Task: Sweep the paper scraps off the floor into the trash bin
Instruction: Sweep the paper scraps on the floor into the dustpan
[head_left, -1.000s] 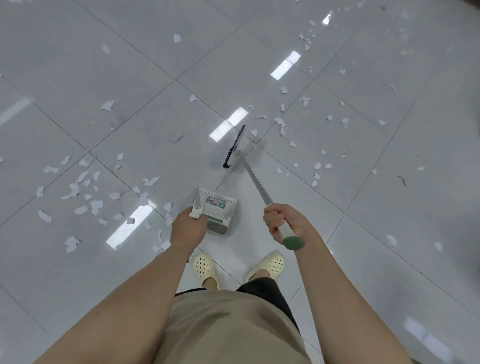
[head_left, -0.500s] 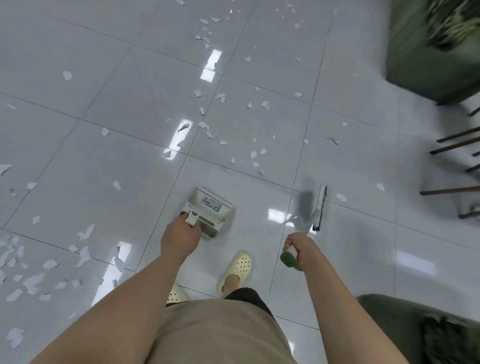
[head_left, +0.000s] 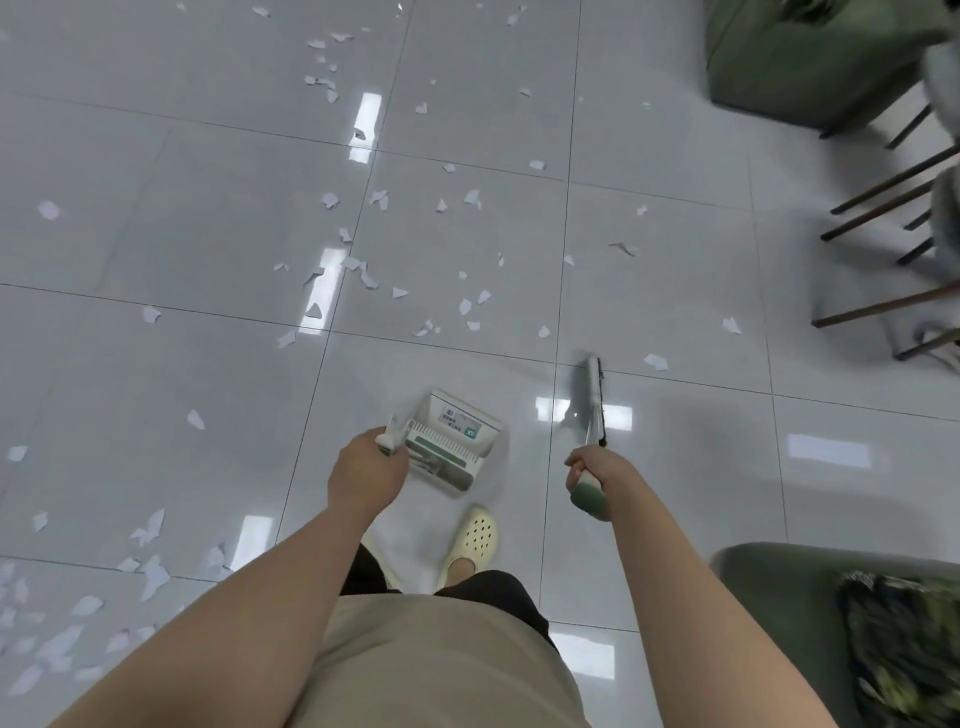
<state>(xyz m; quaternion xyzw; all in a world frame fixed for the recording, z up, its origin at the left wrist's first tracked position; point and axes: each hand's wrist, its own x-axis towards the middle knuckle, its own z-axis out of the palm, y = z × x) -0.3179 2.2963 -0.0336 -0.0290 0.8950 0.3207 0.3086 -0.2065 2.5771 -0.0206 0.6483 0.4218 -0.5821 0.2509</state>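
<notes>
Glossy pale grey tiles (head_left: 156, 208) cover the floor, with thin dark joints between them and bright rectangles of ceiling light reflected on the surface. White paper scraps (head_left: 395, 270) lie scattered over the tiles: a loose group at about 12 o'clock from the person, more toward 11 o'clock far away, and a denser heap at 8 o'clock near the lower left edge. One single scrap (head_left: 656, 361) lies just beside the broom head, at about 1 o'clock. A green upholstered seat (head_left: 789, 62) stands at 2 o'clock, dark chair legs (head_left: 883, 208) are at 3 o'clock, and another green cushion (head_left: 810, 613) is at 4 o'clock, close to the right arm.

The left hand (head_left: 366, 475) has its fingers curled around the handle of a white and green dustpan (head_left: 454, 439), which is directly in front of the person at 12 o'clock; I cannot tell if the pan touches the floor. The right hand (head_left: 597, 467) grips the broom (head_left: 592, 402) near the green end cap of its handle, fist closed around it. The broom head is down at the tiles at about 1 o'clock, well to the right of the dustpan. One cream perforated clog (head_left: 475, 538) is visible between the two arms. No trash bin appears in the view.
</notes>
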